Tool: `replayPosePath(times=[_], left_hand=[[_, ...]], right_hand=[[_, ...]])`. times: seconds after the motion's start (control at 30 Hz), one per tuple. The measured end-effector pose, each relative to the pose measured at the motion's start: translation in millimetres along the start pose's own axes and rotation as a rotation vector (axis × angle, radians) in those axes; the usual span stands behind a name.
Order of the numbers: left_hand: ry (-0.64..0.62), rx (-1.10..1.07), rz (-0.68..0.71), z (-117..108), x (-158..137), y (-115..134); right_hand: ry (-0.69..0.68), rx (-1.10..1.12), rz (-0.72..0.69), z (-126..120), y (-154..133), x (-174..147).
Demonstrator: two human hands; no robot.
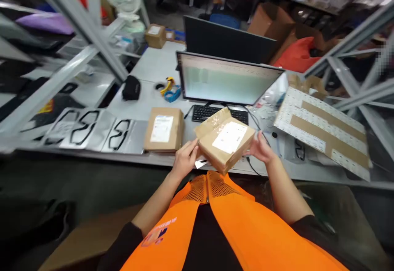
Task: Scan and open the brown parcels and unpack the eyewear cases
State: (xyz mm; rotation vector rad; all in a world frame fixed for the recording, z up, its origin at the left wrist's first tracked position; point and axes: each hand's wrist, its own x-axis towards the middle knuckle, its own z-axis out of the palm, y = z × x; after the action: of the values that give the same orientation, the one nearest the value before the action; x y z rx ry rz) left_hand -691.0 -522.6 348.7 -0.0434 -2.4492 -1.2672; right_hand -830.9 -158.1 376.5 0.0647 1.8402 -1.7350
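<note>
A small brown cardboard box (237, 155) with a white label (230, 137) is held tilted above the front edge of the desk. A taped brown flap or panel sticks up at its far left side. My left hand (185, 158) grips the box's left corner, thumb on the near side. At the right end, my right hand (261, 148) supports the box, its fingertips partly hidden against the side. A white piece with a dark mark (201, 163) shows just below the box by my left hand; its kind is unclear. Another labelled cardboard box (163, 129) stands left of my left hand.
Behind the held box are a keyboard (201, 113) and a monitor (227, 78). Tape rolls and a yellow tape dispenser (168, 86) lie to the left, beyond several clear bags with black frames (83, 126). A large flat carton (326, 129) leans at right. Metal frame posts flank the desk.
</note>
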Motion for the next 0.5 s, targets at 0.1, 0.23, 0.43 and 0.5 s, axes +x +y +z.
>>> replayPosePath(times=[0.1, 0.23, 0.43, 0.5], left_hand=[[-0.066, 0.056, 0.167, 6.1, -1.7, 0.6], [-0.201, 0.003, 0.438, 32.5, 16.1, -10.2], [-0.546, -0.169, 0.645, 111.6, 70.8, -4.1], [-0.574, -0.117, 0.617, 133.8, 85.9, -12.5]], right_hand=[[-0.023, 0.156, 0.1, 0.4, 16.7, -55.8], [0.138, 0.259, 0.019, -2.9, 35.3, -128.7], [0.902, -0.081, -0.397, 2.6, 9.3, -302.7], [1.353, -0.369, -0.576, 12.3, -10.2, -383.2]])
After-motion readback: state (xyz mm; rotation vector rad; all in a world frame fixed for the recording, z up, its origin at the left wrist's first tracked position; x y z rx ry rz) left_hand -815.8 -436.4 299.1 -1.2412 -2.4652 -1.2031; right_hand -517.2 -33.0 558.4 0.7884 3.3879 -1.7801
